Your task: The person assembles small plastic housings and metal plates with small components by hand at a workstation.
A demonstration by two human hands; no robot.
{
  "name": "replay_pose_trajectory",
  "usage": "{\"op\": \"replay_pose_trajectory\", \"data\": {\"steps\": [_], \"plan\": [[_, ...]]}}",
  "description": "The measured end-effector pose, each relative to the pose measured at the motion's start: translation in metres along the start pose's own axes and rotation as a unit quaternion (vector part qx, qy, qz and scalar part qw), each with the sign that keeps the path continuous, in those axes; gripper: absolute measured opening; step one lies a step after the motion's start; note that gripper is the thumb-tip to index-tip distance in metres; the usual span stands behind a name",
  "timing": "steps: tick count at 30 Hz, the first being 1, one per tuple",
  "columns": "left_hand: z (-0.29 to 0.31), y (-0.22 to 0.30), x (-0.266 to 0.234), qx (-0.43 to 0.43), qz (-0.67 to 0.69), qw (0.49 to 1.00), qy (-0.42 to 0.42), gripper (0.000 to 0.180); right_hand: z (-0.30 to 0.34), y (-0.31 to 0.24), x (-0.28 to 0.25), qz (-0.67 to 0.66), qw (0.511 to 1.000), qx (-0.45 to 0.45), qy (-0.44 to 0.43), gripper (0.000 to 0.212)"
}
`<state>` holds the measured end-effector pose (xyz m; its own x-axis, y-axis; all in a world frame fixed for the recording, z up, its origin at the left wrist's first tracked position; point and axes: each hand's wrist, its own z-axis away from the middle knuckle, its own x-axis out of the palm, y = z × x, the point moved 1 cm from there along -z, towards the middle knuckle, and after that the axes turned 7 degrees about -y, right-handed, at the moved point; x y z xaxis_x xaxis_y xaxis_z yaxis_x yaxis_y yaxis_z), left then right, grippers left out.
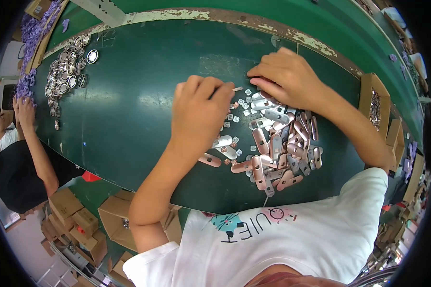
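Left hand (pixel 198 112) knuckles up, fingers curled together, tips pinching small silver strip (pixel 238 89), long axis running toward right hand. Right hand (pixel 285 76) palm down, fingers pressed together, tips meeting same strip just beyond left fingertips. Pile of pink oblong metal tags (pixel 277 153) below right hand, axes mixed. Small square silver pieces (pixel 242 107) between hands, on green table (pixel 139 100).
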<state>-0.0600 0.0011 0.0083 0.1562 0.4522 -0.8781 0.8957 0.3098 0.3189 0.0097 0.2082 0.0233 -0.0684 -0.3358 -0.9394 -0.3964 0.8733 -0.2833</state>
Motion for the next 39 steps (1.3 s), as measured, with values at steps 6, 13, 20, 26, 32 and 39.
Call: {"op": "replay_pose_trajectory", "data": {"steps": [6,13,20,26,32,39], "plan": [[-0.008,-0.005,-0.012,-0.162,0.271,0.946,0.071,0.011,0.014,-0.016,0.009,-0.085,0.995,0.015,0.056,0.013],[-0.003,0.005,-0.002,-0.208,0.471,0.857,0.035,0.011,0.002,-0.018,0.012,0.012,0.999,-0.035,-0.026,0.011],[0.002,0.022,-0.003,-0.298,0.65,0.694,-0.085,0.015,0.02,-0.038,-0.002,-0.018,0.971,-0.078,0.226,0.02],[0.004,0.031,0.004,-0.231,0.622,0.748,-0.027,0.019,0.02,-0.05,0.012,-0.094,0.971,0.002,0.218,0.023],[0.004,0.026,0.004,-0.231,0.692,0.684,-0.03,0.019,0.021,-0.054,0.013,-0.341,0.911,0.123,0.199,0.016],[0.004,0.026,0.004,-0.254,0.707,0.656,-0.073,0.02,0.021,-0.055,0.012,-0.217,0.953,0.079,0.199,0.012]]}}
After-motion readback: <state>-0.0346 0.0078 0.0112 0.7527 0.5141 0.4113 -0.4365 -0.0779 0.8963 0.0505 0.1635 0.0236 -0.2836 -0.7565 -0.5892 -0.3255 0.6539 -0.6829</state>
